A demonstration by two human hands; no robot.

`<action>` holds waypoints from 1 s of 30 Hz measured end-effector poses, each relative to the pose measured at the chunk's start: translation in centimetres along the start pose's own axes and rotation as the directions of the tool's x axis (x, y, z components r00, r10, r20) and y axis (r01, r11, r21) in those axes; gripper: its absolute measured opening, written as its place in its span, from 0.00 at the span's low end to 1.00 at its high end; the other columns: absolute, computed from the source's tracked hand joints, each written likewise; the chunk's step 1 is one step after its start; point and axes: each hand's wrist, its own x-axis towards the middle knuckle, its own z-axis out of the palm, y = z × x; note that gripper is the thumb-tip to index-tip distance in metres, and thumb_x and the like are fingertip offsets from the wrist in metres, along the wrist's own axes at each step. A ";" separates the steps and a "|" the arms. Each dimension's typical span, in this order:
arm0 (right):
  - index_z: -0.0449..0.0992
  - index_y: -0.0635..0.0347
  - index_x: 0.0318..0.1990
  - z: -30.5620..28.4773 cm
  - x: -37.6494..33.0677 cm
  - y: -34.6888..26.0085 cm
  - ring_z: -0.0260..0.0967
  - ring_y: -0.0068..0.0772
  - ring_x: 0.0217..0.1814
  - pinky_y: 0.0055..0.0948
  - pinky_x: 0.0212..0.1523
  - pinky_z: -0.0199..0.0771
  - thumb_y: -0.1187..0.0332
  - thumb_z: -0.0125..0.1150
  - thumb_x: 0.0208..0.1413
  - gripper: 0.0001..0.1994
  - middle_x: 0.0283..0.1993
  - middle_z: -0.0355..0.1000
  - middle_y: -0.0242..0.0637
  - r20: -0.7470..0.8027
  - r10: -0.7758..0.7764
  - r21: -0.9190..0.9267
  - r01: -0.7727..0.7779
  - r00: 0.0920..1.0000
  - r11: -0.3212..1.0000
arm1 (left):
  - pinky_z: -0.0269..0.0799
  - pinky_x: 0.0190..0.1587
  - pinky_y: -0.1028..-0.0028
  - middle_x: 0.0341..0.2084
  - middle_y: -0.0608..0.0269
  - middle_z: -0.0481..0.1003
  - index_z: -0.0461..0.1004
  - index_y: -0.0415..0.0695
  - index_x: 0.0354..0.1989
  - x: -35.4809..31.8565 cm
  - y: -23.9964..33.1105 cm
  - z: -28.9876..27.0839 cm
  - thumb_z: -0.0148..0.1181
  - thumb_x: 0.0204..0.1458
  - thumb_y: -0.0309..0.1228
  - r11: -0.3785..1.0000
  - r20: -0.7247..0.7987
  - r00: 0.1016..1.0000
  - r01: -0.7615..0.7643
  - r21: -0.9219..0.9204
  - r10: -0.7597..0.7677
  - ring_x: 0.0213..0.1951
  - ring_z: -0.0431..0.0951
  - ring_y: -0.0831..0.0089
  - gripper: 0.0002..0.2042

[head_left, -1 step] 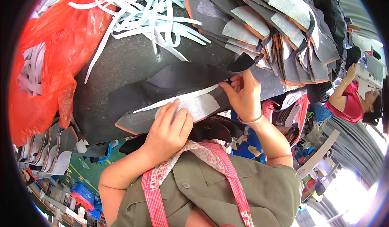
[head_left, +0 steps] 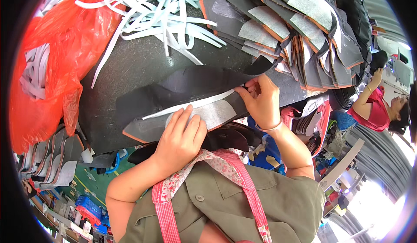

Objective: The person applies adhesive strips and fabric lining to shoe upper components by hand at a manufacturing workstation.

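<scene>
A dark grey shaped piece with an orange edge and a pale grey patch [head_left: 219, 114] lies on the black worktop in front of me. Along it runs a narrow white foam strip [head_left: 182, 105], under the edge of a folded-back black flap [head_left: 191, 81]. My left hand [head_left: 182, 132] rests on the pale patch, fingers stretched out and pressing down near the strip's lower side. At the piece's right end, my right hand [head_left: 260, 96] pinches the black flap's edge by the strip's tip; the fingers partly hide what is between them.
Loose white strips [head_left: 173, 24] lie tangled at the back, beside a red plastic bag [head_left: 56, 69] holding more. Stacked grey pieces with orange edges [head_left: 299, 39] fill the back right. A pink basket [head_left: 323, 123] stands right of my arm. A person in red [head_left: 373, 108] is at the far right.
</scene>
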 end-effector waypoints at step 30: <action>0.69 0.67 0.25 -3.2 -0.4 -1.1 0.70 0.53 0.57 0.43 0.57 0.72 0.69 0.57 0.33 0.11 0.50 0.72 0.58 0.544 -0.723 -0.108 0.891 0.425 0.442 | 0.60 0.55 0.53 0.48 0.62 0.69 0.76 0.47 0.47 0.7 3.6 5.9 0.63 0.43 0.55 0.962 -0.028 0.962 0.273 0.009 -0.272 0.54 0.64 0.62 0.28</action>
